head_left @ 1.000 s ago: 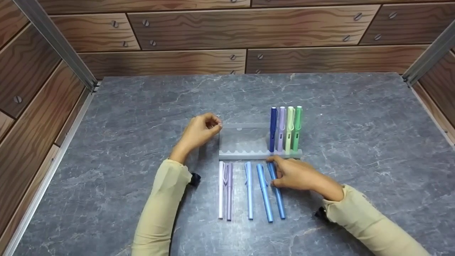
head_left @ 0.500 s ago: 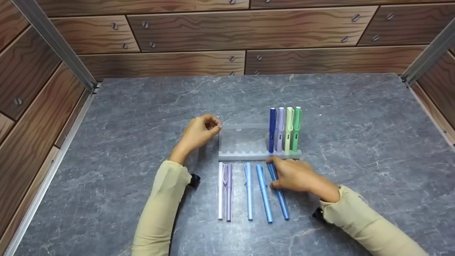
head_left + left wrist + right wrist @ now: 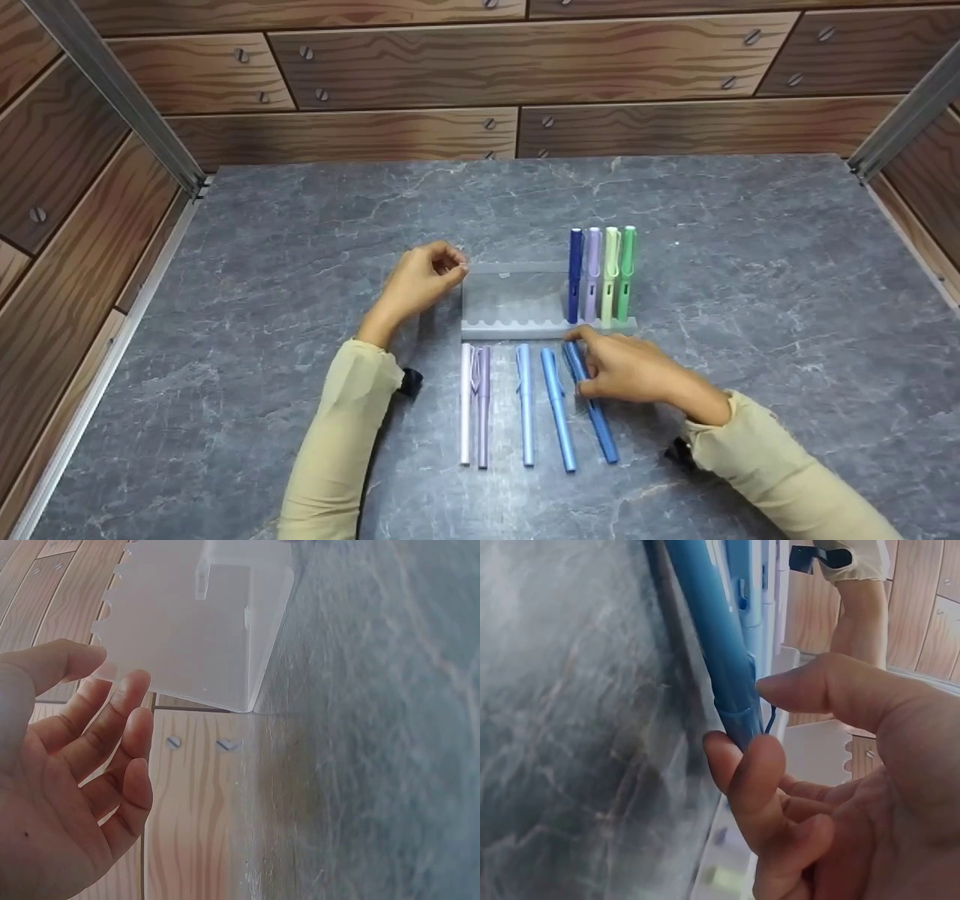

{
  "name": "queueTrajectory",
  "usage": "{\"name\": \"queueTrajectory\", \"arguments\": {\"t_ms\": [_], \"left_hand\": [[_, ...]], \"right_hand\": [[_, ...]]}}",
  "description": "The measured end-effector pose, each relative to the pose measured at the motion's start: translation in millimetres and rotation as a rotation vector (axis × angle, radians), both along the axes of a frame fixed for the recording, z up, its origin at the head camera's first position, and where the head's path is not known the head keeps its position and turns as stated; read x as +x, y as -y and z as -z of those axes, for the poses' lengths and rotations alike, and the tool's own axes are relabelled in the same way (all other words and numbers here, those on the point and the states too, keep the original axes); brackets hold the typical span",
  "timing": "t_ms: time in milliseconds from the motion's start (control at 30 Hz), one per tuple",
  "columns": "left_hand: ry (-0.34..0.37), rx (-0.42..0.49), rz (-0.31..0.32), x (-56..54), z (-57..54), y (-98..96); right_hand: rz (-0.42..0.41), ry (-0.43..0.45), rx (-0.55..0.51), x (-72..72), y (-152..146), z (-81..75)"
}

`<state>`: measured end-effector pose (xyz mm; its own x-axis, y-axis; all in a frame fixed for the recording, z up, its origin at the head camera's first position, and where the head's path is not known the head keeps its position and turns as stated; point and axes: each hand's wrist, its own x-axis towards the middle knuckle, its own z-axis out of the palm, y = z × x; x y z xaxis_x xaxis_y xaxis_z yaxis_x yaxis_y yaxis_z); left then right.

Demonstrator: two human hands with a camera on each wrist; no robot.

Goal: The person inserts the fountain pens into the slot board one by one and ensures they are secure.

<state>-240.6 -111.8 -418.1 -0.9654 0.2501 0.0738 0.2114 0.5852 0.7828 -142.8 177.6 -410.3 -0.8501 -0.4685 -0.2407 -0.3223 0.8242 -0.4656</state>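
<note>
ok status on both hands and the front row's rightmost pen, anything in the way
Right hand pinching blue pen by clip end. Left hand pinching corner of clear stand. No obstruction seen; four upright pens at stand's right end.

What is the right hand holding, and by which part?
The right hand holds the front row's rightmost pen, a slim, glossy blue cylinder, by its clip end, between thumb and fingers.
</note>
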Motion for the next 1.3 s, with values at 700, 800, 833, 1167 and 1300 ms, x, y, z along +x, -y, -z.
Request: {"name": "queueTrajectory", "arguments": {"t_ms": [700, 800, 833, 1167, 1300], "left_hand": [[-0.015, 0.015, 0.014, 0.7, -0.2, 0.4], [-0.016, 0.012, 0.015, 0.4, -0.2, 0.2], [-0.012, 0.012, 0.015, 0.4, -0.2, 0.1], [-0.001, 0.01, 0.01, 0.2, 0.1, -0.5], [-0.009, 0.006, 0.013, -0.2, -0.3, -0.6]], "right_hand": [[0.017, 0.029, -0.166, -3.0, -4.0, -18.7], [0.022, 0.004, -0.193, -3.3, -4.7, -21.1], [0.027, -0.008, -0.199, -3.6, -4.9, -21.7], [0.075, -0.085, -0.251, -7.2, -1.5, -24.8], [0.084, -0.163, -0.276, -10.1, 0.2, -25.3]]}}
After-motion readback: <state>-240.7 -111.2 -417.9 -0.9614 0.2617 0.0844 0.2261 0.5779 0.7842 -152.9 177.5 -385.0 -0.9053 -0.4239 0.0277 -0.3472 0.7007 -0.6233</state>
